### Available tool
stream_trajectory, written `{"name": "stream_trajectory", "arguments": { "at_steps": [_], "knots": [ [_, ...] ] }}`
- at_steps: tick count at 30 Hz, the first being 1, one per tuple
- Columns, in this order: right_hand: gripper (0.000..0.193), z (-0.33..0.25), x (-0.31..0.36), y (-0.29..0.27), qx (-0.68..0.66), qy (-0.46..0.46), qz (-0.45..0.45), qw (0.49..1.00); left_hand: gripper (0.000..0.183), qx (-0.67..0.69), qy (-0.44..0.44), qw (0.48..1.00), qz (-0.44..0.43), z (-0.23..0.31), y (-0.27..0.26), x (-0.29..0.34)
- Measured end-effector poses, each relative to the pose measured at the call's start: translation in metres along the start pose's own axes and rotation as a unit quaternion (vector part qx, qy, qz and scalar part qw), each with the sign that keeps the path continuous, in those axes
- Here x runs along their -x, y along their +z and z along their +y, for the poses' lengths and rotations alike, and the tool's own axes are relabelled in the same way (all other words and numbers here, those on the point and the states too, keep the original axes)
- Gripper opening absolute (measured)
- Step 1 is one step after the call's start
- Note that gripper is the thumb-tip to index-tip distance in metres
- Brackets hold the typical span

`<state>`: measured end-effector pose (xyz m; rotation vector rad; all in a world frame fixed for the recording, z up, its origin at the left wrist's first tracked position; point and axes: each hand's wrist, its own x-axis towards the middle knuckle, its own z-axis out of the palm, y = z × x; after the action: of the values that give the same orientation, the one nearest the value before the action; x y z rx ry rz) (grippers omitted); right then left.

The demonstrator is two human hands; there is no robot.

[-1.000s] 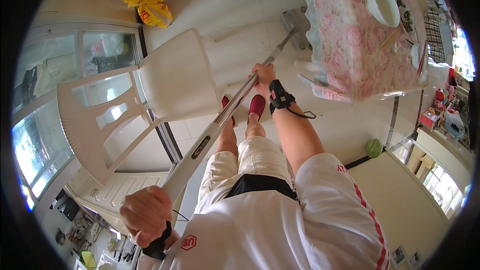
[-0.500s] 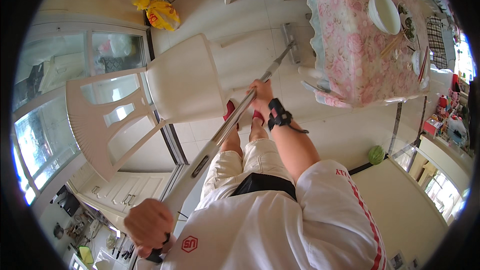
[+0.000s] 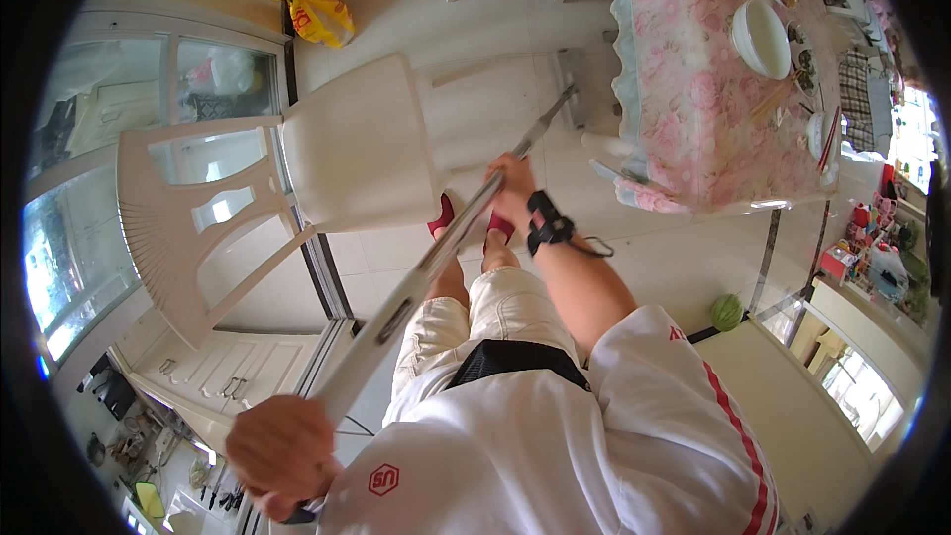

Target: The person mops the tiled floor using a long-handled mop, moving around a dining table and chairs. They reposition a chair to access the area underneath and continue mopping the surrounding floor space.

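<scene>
A long silver-grey mop pole runs slantwise from beside my body to the far floor. Its flat, pale mop head rests on the tiles beside the table. My right hand, with a black device strapped to the wrist, is closed round the pole partway down. At the lower left my left hand grips the thick top end of the pole, its fingers curled and slightly blurred. The mop head looks transparent or light grey; its underside is hidden.
A white chair stands left of the pole. To the right is a table with a flowered cloth, bearing a white bowl and dishes. A yellow bag lies at the far left; a watermelon sits near the right wall.
The whole view has shifted a little, with the chair and watermelon appearing further left. Both hands keep their grip on the mop, whose head stays near the table.
</scene>
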<state>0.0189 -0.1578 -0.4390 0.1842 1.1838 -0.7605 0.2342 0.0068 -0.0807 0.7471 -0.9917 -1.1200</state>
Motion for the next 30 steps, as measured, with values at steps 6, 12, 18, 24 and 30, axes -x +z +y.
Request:
{"name": "stream_trajectory", "arguments": {
  "at_steps": [6, 12, 18, 24, 30],
  "knots": [
    [0.015, 0.054, 0.065, 0.036, 0.057, 0.124, 0.022, 0.990, 0.063, -0.025, 0.021, 0.995, 0.093, 0.090, -0.017, 0.054],
    [0.017, 0.025, 0.079, 0.054, 0.071, 0.059, 0.007, 0.996, 0.051, -0.079, 0.049, 0.992, 0.091, 0.080, 0.031, 0.004],
    [0.014, -0.005, 0.077, 0.069, 0.110, 0.006, -0.002, 0.994, 0.025, 0.009, 0.257, 0.958, -0.129, 0.044, 0.038, -0.068],
    [0.012, -0.042, -0.007, 0.105, 0.073, -0.088, 0.003, 0.993, 0.024, -0.061, 0.167, 0.967, -0.179, 0.013, 0.031, -0.066],
    [0.042, -0.055, -0.031, 0.130, 0.045, -0.065, -0.076, 0.994, 0.025, -0.232, 0.106, 0.959, 0.127, -0.019, 0.042, -0.047]
  ]
}}
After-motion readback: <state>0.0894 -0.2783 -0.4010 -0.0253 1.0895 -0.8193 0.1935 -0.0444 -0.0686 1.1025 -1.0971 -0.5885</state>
